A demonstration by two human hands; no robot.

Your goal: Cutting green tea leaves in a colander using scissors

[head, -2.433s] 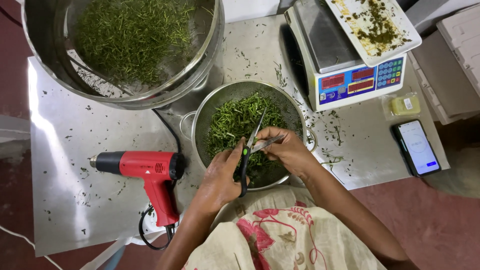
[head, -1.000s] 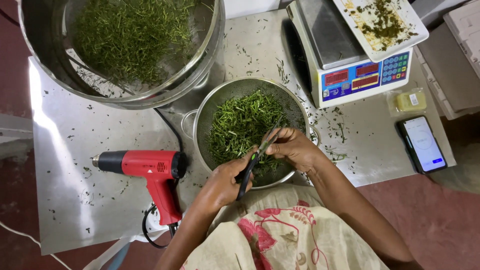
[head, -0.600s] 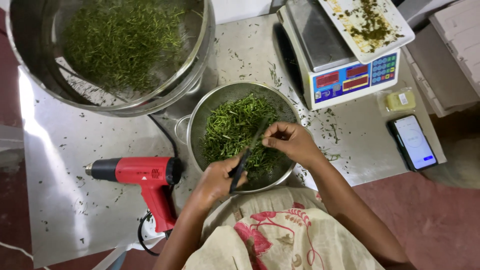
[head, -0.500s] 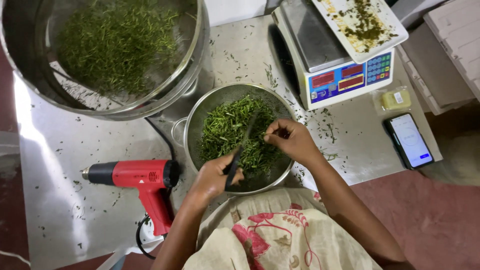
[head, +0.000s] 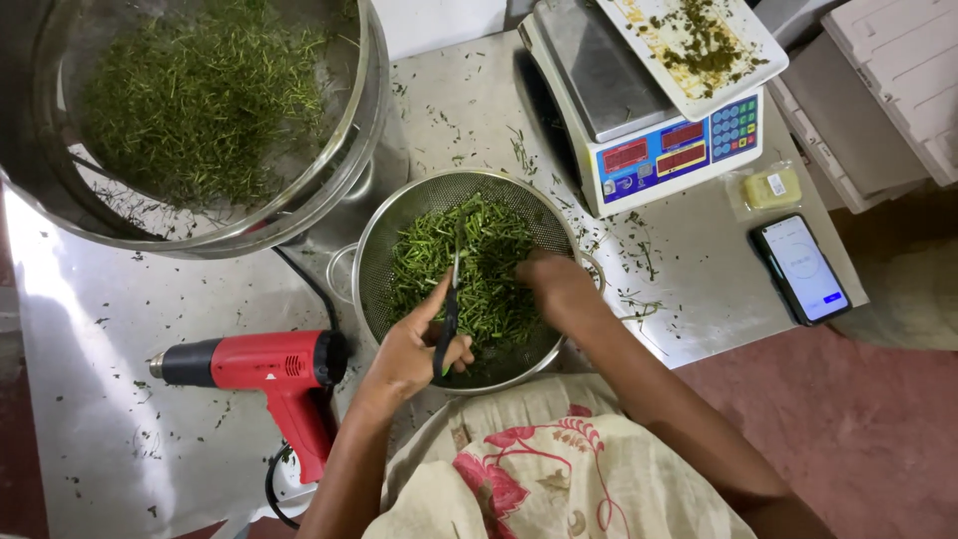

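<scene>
Right now, from the cutting outward:
Scissors (head: pixel 451 299): held in the left hand (head: pixel 409 349), fingers curled through the dark handles, blades pointing up and away over the greens.
Greens (head: pixel 479 269): a heap of chopped green stalks lying in the metal colander (head: pixel 374 250), under and just beyond the blade tips.
Right hand (head: pixel 559 289): palm down on the right side of the heap, fingers buried in the stalks; whether they pinch any I cannot tell.
Colander: stands on the steel surface (head: pixel 90 399), close to the person's lap.
Big bowl (head: pixel 344 175): up left, touching the colander's edge in view, full of finer green cuttings.
Heat gun (head: pixel 259 369): red, lying left of the colander.
Scale (head: pixel 649 130): up right, carrying a white tray (head: pixel 758 60).
Phone (head: pixel 800 268): far right, screen lit.
</scene>
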